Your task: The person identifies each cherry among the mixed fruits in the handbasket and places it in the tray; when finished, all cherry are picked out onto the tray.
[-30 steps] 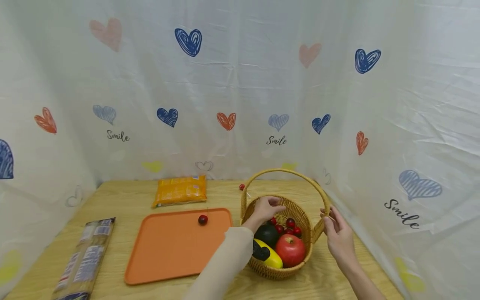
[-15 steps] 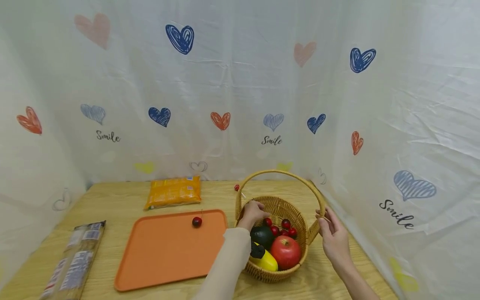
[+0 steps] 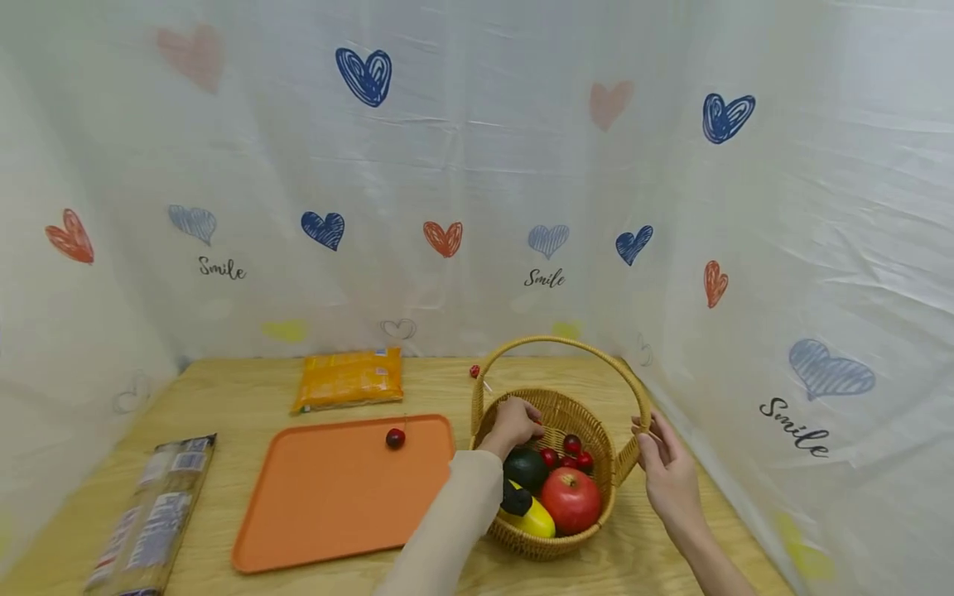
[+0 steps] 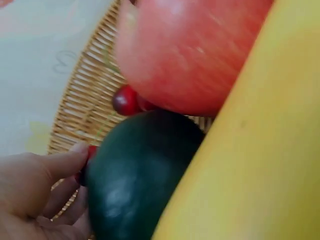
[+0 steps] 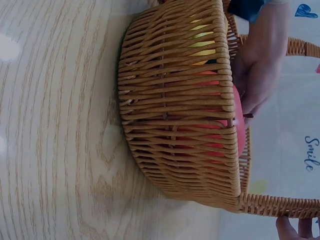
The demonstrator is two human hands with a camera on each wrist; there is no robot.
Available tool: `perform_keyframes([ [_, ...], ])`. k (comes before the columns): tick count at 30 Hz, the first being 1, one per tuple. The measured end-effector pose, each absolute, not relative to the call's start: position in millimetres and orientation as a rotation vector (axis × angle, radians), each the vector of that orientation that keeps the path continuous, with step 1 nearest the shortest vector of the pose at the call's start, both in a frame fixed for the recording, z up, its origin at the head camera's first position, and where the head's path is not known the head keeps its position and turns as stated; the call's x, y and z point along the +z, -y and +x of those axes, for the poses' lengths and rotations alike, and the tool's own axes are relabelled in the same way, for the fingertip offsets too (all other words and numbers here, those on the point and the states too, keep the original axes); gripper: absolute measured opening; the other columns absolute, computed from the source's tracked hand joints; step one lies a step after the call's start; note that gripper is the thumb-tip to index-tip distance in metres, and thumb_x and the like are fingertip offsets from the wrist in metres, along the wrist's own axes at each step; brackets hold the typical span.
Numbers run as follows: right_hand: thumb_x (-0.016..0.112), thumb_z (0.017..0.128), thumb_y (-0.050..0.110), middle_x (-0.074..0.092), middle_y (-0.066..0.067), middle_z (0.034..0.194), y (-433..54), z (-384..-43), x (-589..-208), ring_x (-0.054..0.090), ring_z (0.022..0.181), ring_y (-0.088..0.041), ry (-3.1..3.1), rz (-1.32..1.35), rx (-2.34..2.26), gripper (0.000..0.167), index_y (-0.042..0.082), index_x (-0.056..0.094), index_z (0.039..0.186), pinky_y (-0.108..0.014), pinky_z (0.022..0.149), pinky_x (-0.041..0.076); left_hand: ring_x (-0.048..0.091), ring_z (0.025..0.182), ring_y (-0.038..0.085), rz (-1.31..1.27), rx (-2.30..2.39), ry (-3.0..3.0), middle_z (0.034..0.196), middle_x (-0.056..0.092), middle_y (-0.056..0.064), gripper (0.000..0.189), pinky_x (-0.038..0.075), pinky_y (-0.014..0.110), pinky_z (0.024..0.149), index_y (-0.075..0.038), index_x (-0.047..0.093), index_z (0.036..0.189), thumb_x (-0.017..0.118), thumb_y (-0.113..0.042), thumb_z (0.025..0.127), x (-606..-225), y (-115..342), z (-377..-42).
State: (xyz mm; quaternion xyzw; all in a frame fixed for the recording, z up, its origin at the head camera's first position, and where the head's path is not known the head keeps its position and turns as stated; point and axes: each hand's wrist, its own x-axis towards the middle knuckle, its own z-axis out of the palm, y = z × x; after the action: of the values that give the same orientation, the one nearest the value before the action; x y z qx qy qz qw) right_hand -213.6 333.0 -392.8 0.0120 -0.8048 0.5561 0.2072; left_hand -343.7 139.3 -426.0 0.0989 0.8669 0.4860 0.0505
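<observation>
In the head view a wicker basket point(image 3: 540, 546) stands on the table, holding a red apple point(image 3: 572, 503), a dark green avocado-like fruit point(image 3: 526, 469), a smooth yellow fruit point(image 3: 538, 521) and several cherries point(image 3: 571, 444). My left hand point(image 3: 513, 425) reaches inside at the basket's left. In the left wrist view its thumb and fingers pinch a cherry point(image 4: 91, 156) beside the green fruit, which hides part of it. At the right, my right hand point(image 3: 673, 476) grips the lower end of the basket's handle point(image 3: 633, 385) between thumb and fingers.
An orange tray point(image 3: 335, 497) with one cherry point(image 3: 395, 438) lies left of the basket. Behind the tray is an orange packet point(image 3: 350, 381). A long clear packet point(image 3: 156, 517) lies far left. A small red lollipop-like thing point(image 3: 474, 372) sits behind the basket.
My left hand has gone down into the basket at its left, and its fingers have closed on a cherry. The right hand stays on the handle. The head view shifts slightly.
</observation>
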Motion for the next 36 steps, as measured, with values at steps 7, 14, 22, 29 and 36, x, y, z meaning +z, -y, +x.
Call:
perform_keyframes([
  [7, 0.04, 0.102, 0.025, 0.045, -0.014, 0.135, -330, -213, -392, 0.046, 0.109, 0.011, 2.252, 0.007, 1.574, 0.054, 0.006, 0.024, 0.15, -0.009, 0.084, 0.042, 0.061, 0.083, 0.017, 0.301, 1.599, -2.54, 0.095, 0.066, 0.006, 0.024, 0.052, 0.027, 0.067, -0.001, 0.071, 0.104, 0.074, -0.004, 0.081, -412, -126, -333],
  [14, 0.04, 0.102, 0.025, 0.046, -0.014, 0.134, -330, -215, -394, 0.047, 0.107, 0.013, 2.246, 0.019, 1.566, 0.054, 0.003, 0.024, 0.149, -0.01, 0.084, 0.042, 0.061, 0.083, 0.018, 0.313, 1.596, -2.565, 0.091, 0.064, 0.002, 0.022, 0.052, 0.029, 0.07, -0.004, 0.072, 0.101, 0.076, -0.01, 0.08, -412, -123, -325],
  [22, 0.039, 0.103, 0.028, 0.042, -0.019, 0.136, -331, -212, -391, 0.045, 0.107, 0.014, 2.268, 0.027, 1.546, 0.057, 0.003, 0.02, 0.15, -0.008, 0.082, 0.042, 0.061, 0.081, 0.011, 0.518, 1.663, -2.46, 0.088, 0.067, -0.004, 0.023, 0.052, 0.026, 0.067, -0.009, 0.073, 0.102, 0.077, -0.015, 0.08, -406, -108, -301],
  [29, 0.039, 0.102, 0.028, 0.041, -0.014, 0.137, -332, -214, -393, 0.045, 0.108, 0.013, 2.273, 0.015, 1.573, 0.058, 0.004, 0.019, 0.151, -0.008, 0.082, 0.042, 0.061, 0.083, 0.007, 0.609, 1.705, -2.382, 0.092, 0.068, -0.007, 0.026, 0.052, 0.025, 0.071, -0.01, 0.072, 0.106, 0.076, -0.018, 0.081, -406, -92, -284],
  [36, 0.039, 0.102, 0.032, 0.042, -0.011, 0.138, -331, -213, -391, 0.044, 0.109, 0.013, 2.294, -0.006, 1.549, 0.059, 0.007, 0.019, 0.151, -0.007, 0.081, 0.042, 0.061, 0.084, 0.005, 0.691, 1.696, -2.355, 0.093, 0.068, -0.008, 0.024, 0.05, 0.022, 0.072, -0.013, 0.073, 0.103, 0.077, -0.018, 0.08, -404, -84, -272],
])
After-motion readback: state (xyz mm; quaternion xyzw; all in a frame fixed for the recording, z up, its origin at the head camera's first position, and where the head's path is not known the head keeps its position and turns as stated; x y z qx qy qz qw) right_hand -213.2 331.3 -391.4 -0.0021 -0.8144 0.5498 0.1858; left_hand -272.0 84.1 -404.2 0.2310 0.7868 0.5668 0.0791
